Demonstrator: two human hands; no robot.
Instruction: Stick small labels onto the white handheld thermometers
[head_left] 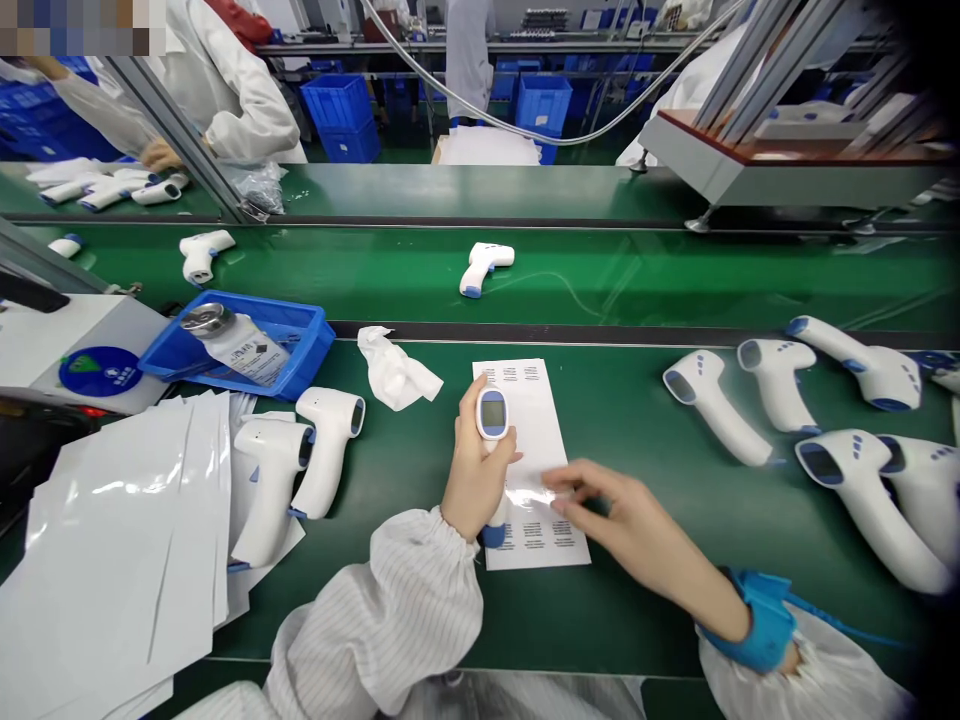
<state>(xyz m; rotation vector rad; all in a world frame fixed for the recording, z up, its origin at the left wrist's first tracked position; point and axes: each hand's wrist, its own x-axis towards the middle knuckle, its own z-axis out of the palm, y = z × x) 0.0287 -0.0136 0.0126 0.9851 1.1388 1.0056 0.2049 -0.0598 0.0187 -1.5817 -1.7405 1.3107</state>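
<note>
My left hand [480, 470] is wrapped round a white forehead thermometer [493, 413], its small screen facing up and its blue handle end showing below the hand. Under it lies a white sheet of printed labels [525, 385], with rows of small dark text and a shiny patch in the middle. My right hand [600, 500] hovers at the sheet's right edge, thumb and fingertips a little apart and slightly blurred. I see nothing between them. A blue wrist strap [761, 620] circles the right wrist.
Several thermometers [772, 385] lie at the right; two more [326, 450] rest beside stacked white sheets [127, 510]. A crumpled tissue [397, 370] and a blue tray [311, 355] holding a metal-capped bottle [244, 345] sit behind. Another thermometer [484, 268] lies on the green belt [360, 275].
</note>
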